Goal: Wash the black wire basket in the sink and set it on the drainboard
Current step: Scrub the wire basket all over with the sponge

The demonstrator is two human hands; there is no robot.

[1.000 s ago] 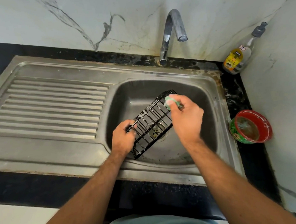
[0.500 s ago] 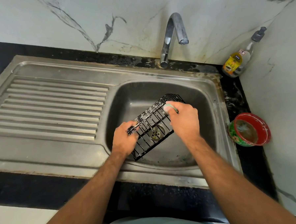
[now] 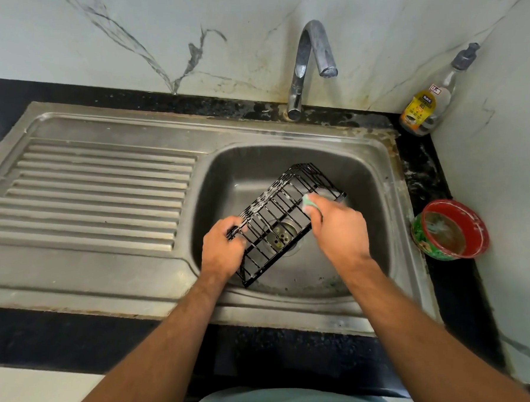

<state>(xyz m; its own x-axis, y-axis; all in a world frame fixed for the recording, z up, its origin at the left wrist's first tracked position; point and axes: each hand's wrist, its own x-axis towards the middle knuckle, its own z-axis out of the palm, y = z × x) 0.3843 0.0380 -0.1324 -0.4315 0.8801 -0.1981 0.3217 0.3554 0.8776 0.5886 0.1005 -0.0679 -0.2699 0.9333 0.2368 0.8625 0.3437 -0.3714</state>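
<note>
One black wire basket, a box-shaped cage of thin straight rods with flecks of white foam clinging to its upper bars, is hanging tilted inside the bowl of the steel sink, above the round drain. The left hand is gripping the basket's near left corner, its fingers curling round the wire. The right hand is clutching a small pale green sponge in closed fingers and pressing it against the basket's right side, where the picture is blurring a little. Two bare forearms are reaching in from below.

The sink is dull, scuffed stainless metal with a rounded square bowl. On its left the drainboard is lying flat, ribbed with long parallel ridges, and nothing is resting on it. One curved metal tap is rising behind the bowl against white marble veined in grey. On the dark speckled surface to the right, one clear bottle with a yellow label is standing in the corner, and one round red-rimmed tub with green patterned sides is sitting near the sink's edge.
</note>
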